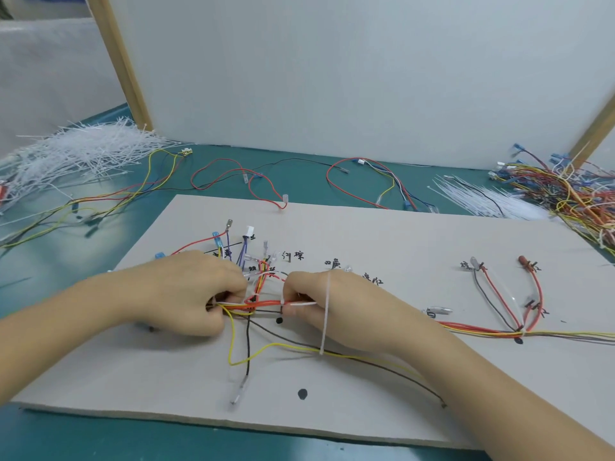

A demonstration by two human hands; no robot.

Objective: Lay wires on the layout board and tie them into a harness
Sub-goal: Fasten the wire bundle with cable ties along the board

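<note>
both hands are set on the middle of the board, knuckles up. the left hand (196, 294) is curled round the wire bundle (263, 302), which is pinched at its left end. the right hand (332, 301) is curled too, and the bundle's right part is gripped in it together with a white cable tie (301, 304) that is looped round the red, orange and yellow wires between the two hands. a second white cable tie (325, 314) is draped over the back of the right hand, its lower end reaching a loose yellow wire (266, 349). that yellow wire and a dark wire (248, 347) are seen hanging from the bundle toward the near edge of the board, the dark one ending in a clear sleeve.

the layout board (399, 387) is a pale grey sheet marked with black dots and handwritten labels, laid flat on a teal worktop (100, 437). behind the hands, short wire ends with blue and white plugs (249, 231) are stood up from the board. to the right, the harness is continued along the board as a run of red, yellow and dark wires (482, 329), with branches fanned upward to terminals.

beyond the board, loose wires (359, 181) are spread on the worktop. a heap of white cable ties (76, 154) is piled at far left, and a tangle of coloured wires (572, 191) beside more ties at far right. a white panel (332, 71) is stood at the back.
</note>
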